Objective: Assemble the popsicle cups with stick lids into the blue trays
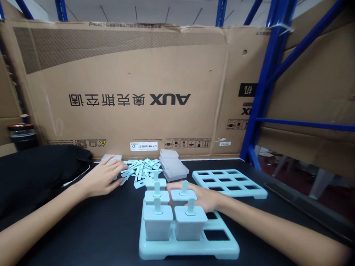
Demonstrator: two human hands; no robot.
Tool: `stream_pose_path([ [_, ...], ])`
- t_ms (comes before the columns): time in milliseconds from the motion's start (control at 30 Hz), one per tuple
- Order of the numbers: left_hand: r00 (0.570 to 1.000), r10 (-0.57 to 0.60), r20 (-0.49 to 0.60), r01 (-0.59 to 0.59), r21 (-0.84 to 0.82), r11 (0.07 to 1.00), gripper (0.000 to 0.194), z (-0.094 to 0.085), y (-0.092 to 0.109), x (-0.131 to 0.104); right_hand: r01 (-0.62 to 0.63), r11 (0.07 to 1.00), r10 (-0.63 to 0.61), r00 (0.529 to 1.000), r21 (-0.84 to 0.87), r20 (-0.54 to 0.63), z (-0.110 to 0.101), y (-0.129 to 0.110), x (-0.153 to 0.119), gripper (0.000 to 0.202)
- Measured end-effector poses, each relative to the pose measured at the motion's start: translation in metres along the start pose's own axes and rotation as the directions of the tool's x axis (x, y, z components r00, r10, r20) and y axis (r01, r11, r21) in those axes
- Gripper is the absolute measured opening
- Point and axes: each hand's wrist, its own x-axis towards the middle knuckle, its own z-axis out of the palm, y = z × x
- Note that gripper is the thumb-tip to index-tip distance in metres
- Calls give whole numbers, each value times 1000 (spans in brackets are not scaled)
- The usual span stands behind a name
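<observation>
My left hand (105,177) is open, its fingers stretched over a translucent plastic piece (112,158) and the left edge of a heap of light-blue sticks (142,169). My right hand (205,196) curls from behind around a popsicle mold (183,195) with a blue lid and an upright stick; the mold hides part of the fingers. That mold stands at the near light-blue rack (189,250). Two more lidded molds, a left one (157,223) and a right one (189,225), sit in the rack's front row. Others stand behind in the left column.
A second light-blue rack (230,182) lies at the back right. Translucent plastic cases (172,166) are stacked by the sticks. Black cloth (35,177) and a dark jar (22,136) are at left. A large cardboard box (124,66) and blue shelf posts (265,82) bound the table.
</observation>
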Motion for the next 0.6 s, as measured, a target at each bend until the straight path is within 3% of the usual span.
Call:
stream_pose_path([
  [100, 991, -125, -51, 96, -387, 917, 34, 1, 35, 1, -27, 999, 27, 1000, 36, 10, 1, -4, 0, 27],
  [167, 997, -60, -55, 14, -608, 794, 38, 6, 60, 4, -25, 998, 24, 1000, 56, 5, 2, -4, -1, 29],
  [233, 999, 21, -26, -33, -717, 696, 43, 10, 79, 7, -19, 999, 19, 1000, 41, -14, 3, -4, 0, 27],
  [367, 996, 90, 18, -44, -763, 644, 43, 11, 93, 14, -31, 999, 29, 998, -31, -57, 4, -1, 0, 21],
  [600, 999, 41, -5, -31, -747, 664, 46, 8, 88, 13, -23, 994, 13, 996, -106, -93, 7, -3, 3, 23],
])
